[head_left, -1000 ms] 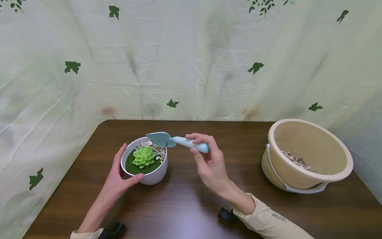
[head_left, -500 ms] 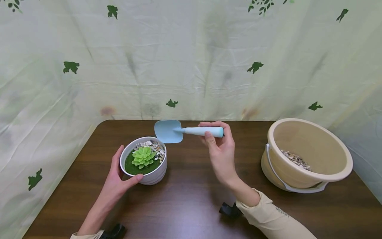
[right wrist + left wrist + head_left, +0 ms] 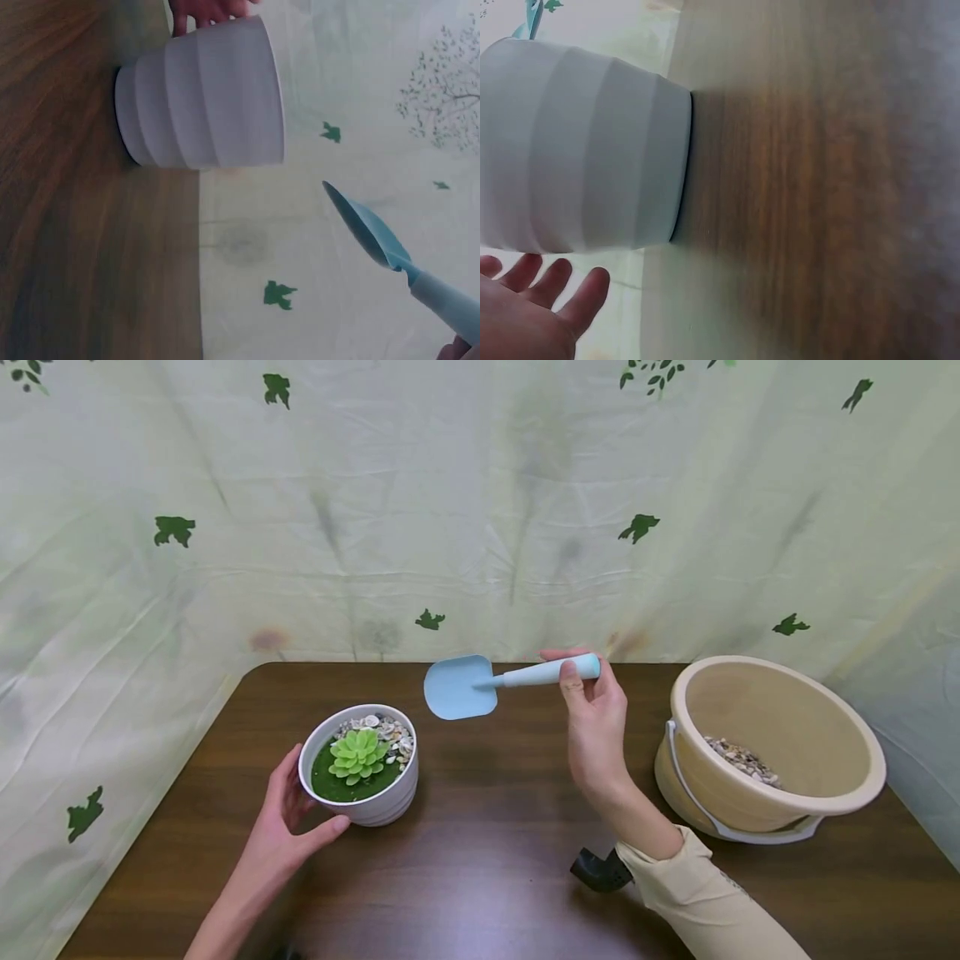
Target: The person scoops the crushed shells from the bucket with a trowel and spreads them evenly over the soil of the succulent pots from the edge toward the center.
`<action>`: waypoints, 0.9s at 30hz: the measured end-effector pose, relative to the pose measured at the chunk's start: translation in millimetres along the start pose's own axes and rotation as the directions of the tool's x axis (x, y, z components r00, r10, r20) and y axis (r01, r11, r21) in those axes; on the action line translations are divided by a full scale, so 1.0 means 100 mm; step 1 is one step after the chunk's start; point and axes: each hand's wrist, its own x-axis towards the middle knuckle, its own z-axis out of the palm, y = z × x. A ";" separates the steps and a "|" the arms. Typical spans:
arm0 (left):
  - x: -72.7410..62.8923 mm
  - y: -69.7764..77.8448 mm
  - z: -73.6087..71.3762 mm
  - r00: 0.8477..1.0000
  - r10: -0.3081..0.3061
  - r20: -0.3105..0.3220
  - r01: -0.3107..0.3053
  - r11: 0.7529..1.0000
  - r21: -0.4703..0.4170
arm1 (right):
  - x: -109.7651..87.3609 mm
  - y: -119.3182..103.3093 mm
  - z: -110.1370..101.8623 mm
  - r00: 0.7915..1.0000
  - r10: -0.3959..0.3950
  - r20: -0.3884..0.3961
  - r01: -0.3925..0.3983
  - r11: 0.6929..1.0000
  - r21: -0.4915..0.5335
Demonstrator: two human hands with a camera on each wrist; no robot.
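A white ribbed pot stands on the left side of the table, holding a green succulent, green moss and small pebbles. Around its near left side is my left hand, thumb and fingers spread. In the left wrist view a small gap shows between the fingertips and the pot wall. My right hand grips the handle of a light blue trowel in the air, right of the pot. No load shows on the trowel's blade.
A beige bucket with a grey handle stands at the right, with some pebbles in it. Behind the brown wooden table hangs a pale curtain with leaf prints.
My right hand has drawn the trowel away from over the pot, to the right and slightly farther back. My left hand has loosened and slid a little off the pot.
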 end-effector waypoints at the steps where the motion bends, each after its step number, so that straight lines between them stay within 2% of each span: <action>1: -0.02 0.00 -0.01 1.000 -0.011 0.003 0.011 1.000 0.016 | 0.01 -0.01 -0.01 1.000 0.010 -0.011 -0.010 1.000 0.017; 5: -0.11 0.03 -0.07 0.995 -0.097 0.024 0.093 0.989 0.116 | 0.05 -0.08 -0.08 0.998 0.059 -0.036 -0.056 0.995 0.078; 8: -0.19 0.06 -0.14 0.985 -0.167 0.044 0.154 0.965 0.210 | 0.06 -0.16 -0.13 0.996 0.085 -0.039 -0.081 0.990 0.114; 10: -0.24 0.06 -0.17 0.979 -0.196 0.061 0.174 0.949 0.262 | 0.07 -0.21 -0.17 0.995 0.093 -0.035 -0.087 0.988 0.130; 13: -0.31 0.07 -0.19 0.974 -0.210 0.090 0.171 0.931 0.323 | 0.09 -0.29 -0.24 0.994 0.100 -0.032 -0.095 0.986 0.137; 19: -0.40 0.11 -0.09 0.968 -0.171 0.184 0.105 0.941 0.322 | 0.11 -0.46 -0.37 0.994 0.107 -0.018 -0.103 0.983 0.153; 24: -0.38 0.19 0.00 0.956 -0.047 0.290 -0.035 0.962 0.271 | 0.11 -0.58 -0.48 0.993 0.114 -0.033 -0.108 0.982 0.153; 27: -0.35 0.24 0.06 0.935 0.020 0.355 -0.117 0.960 0.255 | 0.12 -0.64 -0.55 0.992 0.119 -0.046 -0.111 0.982 0.150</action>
